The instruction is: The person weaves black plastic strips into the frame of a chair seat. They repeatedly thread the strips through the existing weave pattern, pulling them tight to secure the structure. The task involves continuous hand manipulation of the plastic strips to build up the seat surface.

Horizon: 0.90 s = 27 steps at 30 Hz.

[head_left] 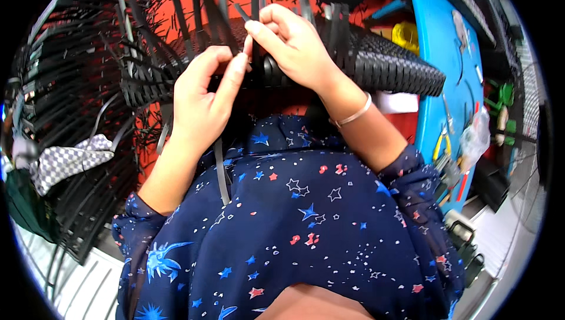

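Observation:
A black woven piece [400, 64] of flat plastic strips lies across in front of me, many loose strip ends standing up from its edge. My left hand [206, 87] is at that edge, thumb and forefinger pinched together over a thin strip. Just right of it and a little higher, my right hand [291, 43] pinches a dark strip [242, 11] between thumb and fingers. The fingertips of both hands nearly meet. A grey strip end [221, 173] hangs down below my left hand onto my lap.
Bundles of long black strips [70, 102] fill the left side, with a checkered cloth [73, 164] among them. A red surface [170, 2] carries scattered strip scraps. On the right, a blue board [432, 31] holds yellow-handled pliers [441, 143] and a clear plastic bag [475, 134].

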{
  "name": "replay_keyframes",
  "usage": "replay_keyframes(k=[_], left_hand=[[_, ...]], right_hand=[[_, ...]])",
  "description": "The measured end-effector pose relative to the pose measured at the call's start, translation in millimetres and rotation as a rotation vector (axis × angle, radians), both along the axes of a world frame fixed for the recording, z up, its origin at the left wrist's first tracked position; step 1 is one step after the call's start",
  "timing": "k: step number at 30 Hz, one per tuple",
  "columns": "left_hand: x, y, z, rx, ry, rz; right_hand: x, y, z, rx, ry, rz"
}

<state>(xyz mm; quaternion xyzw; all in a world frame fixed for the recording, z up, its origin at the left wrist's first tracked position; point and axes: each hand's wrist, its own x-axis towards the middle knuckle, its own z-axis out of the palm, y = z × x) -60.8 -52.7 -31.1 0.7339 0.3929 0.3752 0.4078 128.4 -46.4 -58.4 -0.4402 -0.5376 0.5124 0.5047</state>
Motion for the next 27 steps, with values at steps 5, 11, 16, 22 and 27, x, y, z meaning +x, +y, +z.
replay_keyframes(k=[5,11,16,22,27], left_hand=[[9.4,-1.6,6.7,-0.483,-0.303,-0.095],[21.7,17.3,16.3,-0.770,-0.323,-0.114],[29.6,15.5,37.5,-0.804,-0.319,-0.109],[26.9,7.9,48.0,-0.787,-0.367,-0.064],[23.1,31.6,40.3,-0.726,-0.522,-0.101]], right_hand=[[-3.6,-3.0,-3.2,0.008,0.109,-0.058],[-14.7,2.7,-14.9,0.142,-0.076,-0.298],[-12.5,1.1,-16.9,0.206,-0.093,-0.268],[-6.5,0.1,-10.0,0.148,-0.105,-0.179],[-5.0,6.1,-12.4,0.040,0.185,-0.022]])
